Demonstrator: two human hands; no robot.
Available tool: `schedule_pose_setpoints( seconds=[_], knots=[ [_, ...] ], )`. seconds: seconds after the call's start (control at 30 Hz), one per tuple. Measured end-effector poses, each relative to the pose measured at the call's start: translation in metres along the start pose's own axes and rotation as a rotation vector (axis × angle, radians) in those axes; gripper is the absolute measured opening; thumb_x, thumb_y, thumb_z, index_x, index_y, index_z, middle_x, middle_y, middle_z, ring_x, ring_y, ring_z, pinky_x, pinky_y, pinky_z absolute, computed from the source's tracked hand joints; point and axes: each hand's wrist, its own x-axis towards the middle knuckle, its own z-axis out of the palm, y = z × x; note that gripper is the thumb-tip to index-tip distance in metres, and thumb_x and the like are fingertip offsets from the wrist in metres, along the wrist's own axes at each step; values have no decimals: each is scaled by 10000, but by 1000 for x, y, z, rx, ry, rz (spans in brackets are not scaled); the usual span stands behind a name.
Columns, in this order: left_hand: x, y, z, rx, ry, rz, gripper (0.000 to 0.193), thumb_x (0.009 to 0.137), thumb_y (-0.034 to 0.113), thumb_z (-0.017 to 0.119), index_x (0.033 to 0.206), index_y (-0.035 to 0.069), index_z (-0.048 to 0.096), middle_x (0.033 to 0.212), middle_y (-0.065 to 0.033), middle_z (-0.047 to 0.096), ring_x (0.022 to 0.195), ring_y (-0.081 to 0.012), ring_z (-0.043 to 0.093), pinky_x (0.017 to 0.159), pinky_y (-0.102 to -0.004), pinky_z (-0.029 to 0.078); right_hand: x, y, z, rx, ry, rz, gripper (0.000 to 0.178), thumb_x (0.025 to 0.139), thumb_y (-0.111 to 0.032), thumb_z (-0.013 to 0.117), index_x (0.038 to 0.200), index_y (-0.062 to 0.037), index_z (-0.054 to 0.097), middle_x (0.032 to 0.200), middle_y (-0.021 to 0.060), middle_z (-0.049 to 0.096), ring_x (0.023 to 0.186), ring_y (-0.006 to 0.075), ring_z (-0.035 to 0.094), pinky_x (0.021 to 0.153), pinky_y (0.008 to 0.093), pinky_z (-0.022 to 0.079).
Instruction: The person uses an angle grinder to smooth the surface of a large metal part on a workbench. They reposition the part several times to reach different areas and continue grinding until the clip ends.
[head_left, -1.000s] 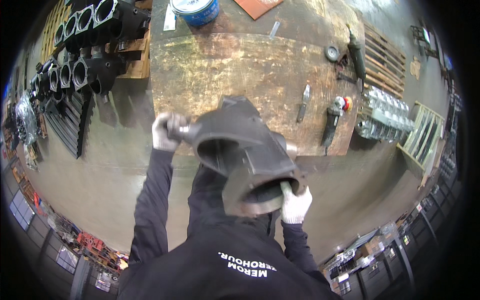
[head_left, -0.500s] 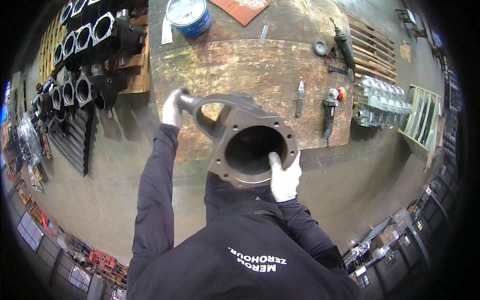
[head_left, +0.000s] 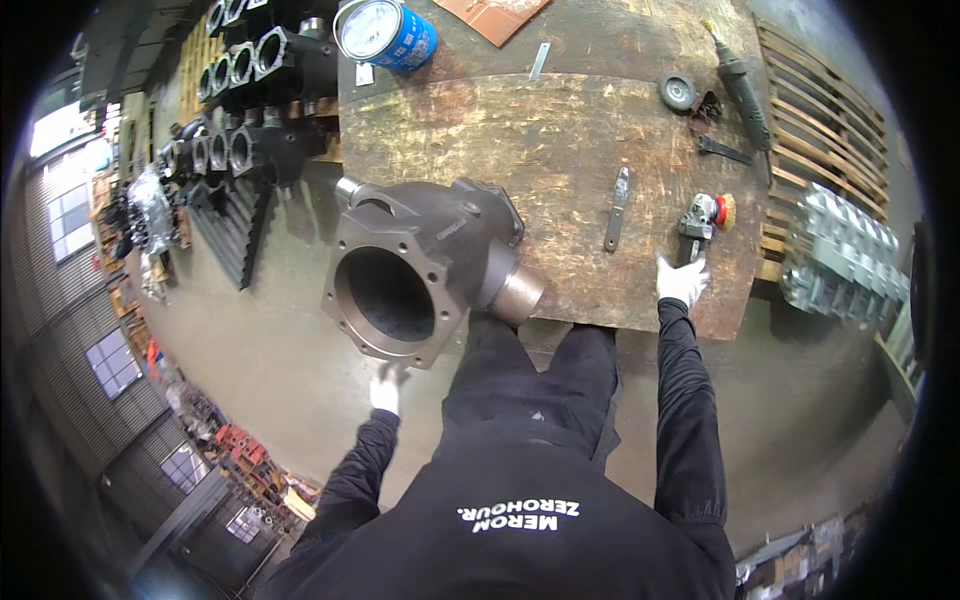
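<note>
A large dark metal casting (head_left: 455,225) rests at the table's front left, its wide round flanged opening facing me and overhanging the edge. Just below the flange is my left hand (head_left: 384,388), white-gloved, its fingers blurred by motion; I cannot tell whether they touch the metal. Over on the right, my right hand (head_left: 683,282), gloved in white too, is closed around the rear body of an angle grinder (head_left: 697,222). That grinder lies on the tabletop with a red and yellow disc pointing away. A flat scraper-like tool (head_left: 617,208) lies between casting and grinder.
The worn wooden table (head_left: 560,140) also bears a blue bucket (head_left: 408,42), a dark long power tool (head_left: 743,95) and a round black wheel (head_left: 677,93). Similar castings (head_left: 265,60) are stacked at left. Silvery metal parts (head_left: 848,255) and slatted pallets (head_left: 825,110) stand at right.
The casting has turned and now sits at the table's front left. My right hand has left its flange for the grinder; my left hand went from the far pipe end to below the flange.
</note>
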Motion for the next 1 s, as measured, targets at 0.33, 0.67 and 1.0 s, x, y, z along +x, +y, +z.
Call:
schedule_pose_setpoints(
  seconds=[0.33,0.67,1.0],
  knots=[
    [-156,84,169,528,-574,422,333,951,107,663,1259,-12,620,1172,-130,695,1061,-190,681,942,-317,533,64,22,22,163,13,-133,823,731,-262,834,1394,-23,410,1273,250,611,1177,418,617,1003,479,501],
    [-154,54,85,440,-335,426,329,925,125,661,1233,11,654,1110,-119,719,1001,-176,695,921,-314,547,26,165,0,728,-289,-374,833,669,-3,725,1456,-34,452,1281,53,570,1150,234,561,1009,357,465],
    [-49,40,19,160,-278,474,238,926,157,658,1142,62,682,1063,-131,711,957,-283,708,856,-364,560,-158,207,-64,679,-175,-153,703,570,118,811,1197,-84,567,1064,42,585,961,242,603,880,417,546]
  ],
)
